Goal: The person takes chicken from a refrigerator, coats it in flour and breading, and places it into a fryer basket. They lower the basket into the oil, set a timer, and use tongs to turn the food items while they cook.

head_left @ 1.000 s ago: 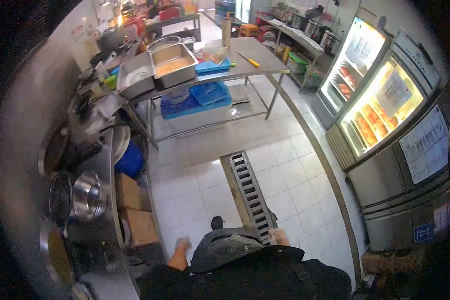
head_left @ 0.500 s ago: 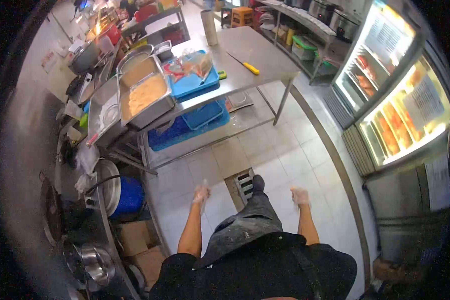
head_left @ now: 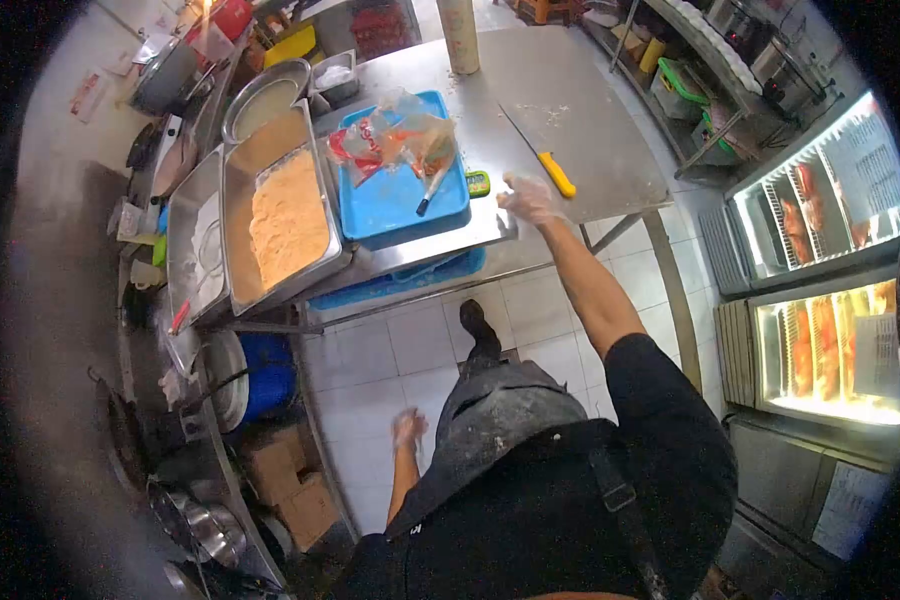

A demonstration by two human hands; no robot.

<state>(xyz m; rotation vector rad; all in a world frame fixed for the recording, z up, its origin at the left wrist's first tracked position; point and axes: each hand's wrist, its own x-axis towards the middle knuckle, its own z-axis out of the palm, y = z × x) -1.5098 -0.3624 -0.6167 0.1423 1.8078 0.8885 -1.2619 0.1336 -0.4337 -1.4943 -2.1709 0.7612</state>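
Observation:
My right hand, in a clear plastic glove, reaches over the front edge of the steel table. Its fingers are apart and hold nothing I can see. Just right of it lies a knife with a yellow handle, and to its left a small green device with a display. My left hand, also gloved, hangs low beside my apron over the floor; its fingers are blurred. A blue tray on the table carries plastic bags and a dark-tipped thin tool.
Left of the tray stand a steel pan of orange-tinted powder and another pan with white powder. A cylindrical container stands at the back. Lit display fridges line the right; a blue drum sits lower left.
I have stepped closer to the table. My right hand has risen from my side to the table edge near the knife; my left hand still hangs low.

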